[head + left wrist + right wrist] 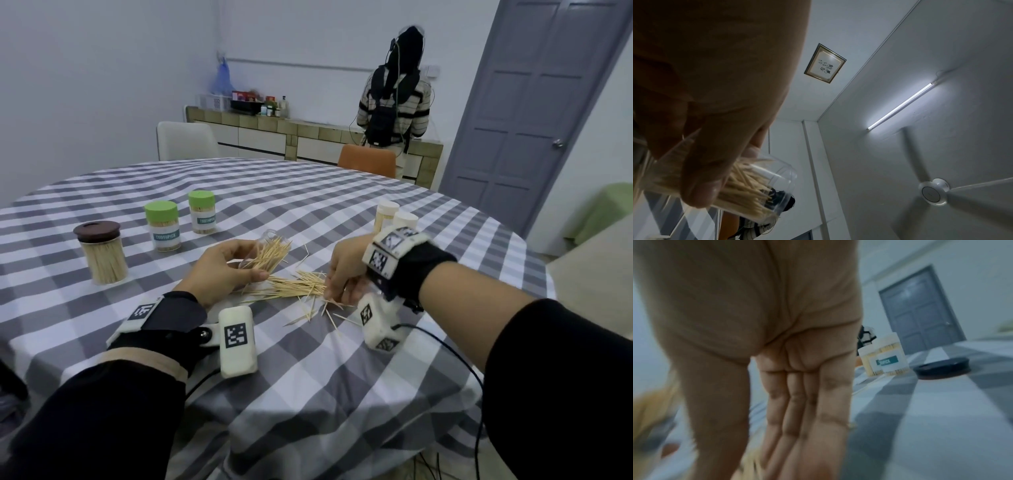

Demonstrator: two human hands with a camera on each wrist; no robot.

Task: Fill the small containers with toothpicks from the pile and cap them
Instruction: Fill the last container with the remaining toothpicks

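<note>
My left hand [222, 270] grips a clear small container [265, 245], tilted with its mouth to the right and a bunch of toothpicks [270, 255] sticking out. The left wrist view shows fingers [715, 162] curled round that container [764, 183]. The loose toothpick pile [298, 286] lies on the checked tablecloth [308, 377] between my hands. My right hand [342, 270] reaches down onto the pile's right end. In the blurred right wrist view its fingers [797, 402] are straight and together, the thumb apart. A dark lid [943, 366] lies on the cloth to its right.
Filled, capped containers stand around: a brown-lidded jar [102, 253], two green-capped ones [162, 226] [202, 212] at the left, two white-capped ones [394, 214] [890, 356] behind my right wrist. Stray toothpicks [329, 315] lie near the pile. A person [394, 102] stands at the far counter.
</note>
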